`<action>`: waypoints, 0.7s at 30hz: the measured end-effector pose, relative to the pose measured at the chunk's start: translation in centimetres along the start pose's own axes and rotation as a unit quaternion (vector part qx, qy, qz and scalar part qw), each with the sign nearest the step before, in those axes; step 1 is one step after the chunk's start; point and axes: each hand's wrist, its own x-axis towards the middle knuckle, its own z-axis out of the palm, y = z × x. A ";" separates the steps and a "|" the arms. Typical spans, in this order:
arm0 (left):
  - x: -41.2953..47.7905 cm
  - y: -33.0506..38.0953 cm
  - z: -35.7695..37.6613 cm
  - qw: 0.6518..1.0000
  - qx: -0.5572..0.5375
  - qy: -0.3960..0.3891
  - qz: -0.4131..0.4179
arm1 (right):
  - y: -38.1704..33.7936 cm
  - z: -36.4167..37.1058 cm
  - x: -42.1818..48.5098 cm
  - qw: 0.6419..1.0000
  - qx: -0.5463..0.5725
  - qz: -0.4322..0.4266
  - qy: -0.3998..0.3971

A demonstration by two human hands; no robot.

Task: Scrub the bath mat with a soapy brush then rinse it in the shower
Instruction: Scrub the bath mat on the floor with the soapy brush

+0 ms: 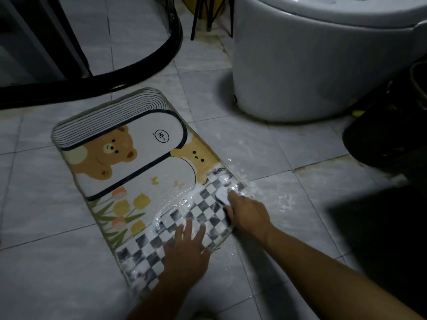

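Observation:
A bath mat [129, 162] printed with two bears, tulips and a grey checker border lies flat on the tiled floor. White soap foam covers its near right part. My right hand [248, 212] grips a brush [223, 198], white on top with a dark edge, and holds it down on the foamy checkered corner. Most of the brush is hidden under my fingers. My left hand [184, 252] presses flat on the checker border near the mat's front edge, fingers spread.
A white toilet [312, 65] stands at the back right. The black curved shower threshold [138, 65] runs along the back left. Black stand legs [208, 17] are behind the toilet. A dark bin [388, 135] sits at the right. Foam and water spread on the tiles [277, 197] right of the mat.

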 end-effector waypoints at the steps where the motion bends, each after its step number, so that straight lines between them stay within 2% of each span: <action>1: 0.0 -0.1 0.3 1.000 0.005 0.008 0.003 | 0.7 -0.4 1.3 1.000 -0.005 0.015 0.016; 6: 1.2 -0.5 1.0 0.999 0.039 0.012 0.012 | 2.1 -0.7 5.6 0.991 0.023 0.122 0.040; 8: 1.2 0.0 1.2 0.998 0.055 0.003 -0.001 | 0.6 0.0 4.3 0.996 0.015 0.089 0.027; 11: 1.3 0.6 1.3 0.998 0.068 -0.004 -0.008 | -1.1 0.2 2.2 0.999 -0.018 0.002 -0.043; 13: 1.3 0.6 1.2 0.998 0.068 -0.008 -0.009 | -0.2 -0.7 3.8 0.996 -0.070 -0.023 -0.042; 15: 1.2 0.6 1.1 0.998 0.069 -0.006 -0.006 | 1.4 -1.8 7.0 0.995 -0.090 0.032 -0.025; 18: 1.1 0.7 0.7 0.998 0.066 -0.009 -0.001 | 2.4 -2.5 10.6 0.992 -0.034 0.122 0.002; 21: 1.1 0.9 0.6 0.998 0.061 -0.013 -0.005 | 0.0 -1.7 8.1 0.998 -0.030 0.063 0.005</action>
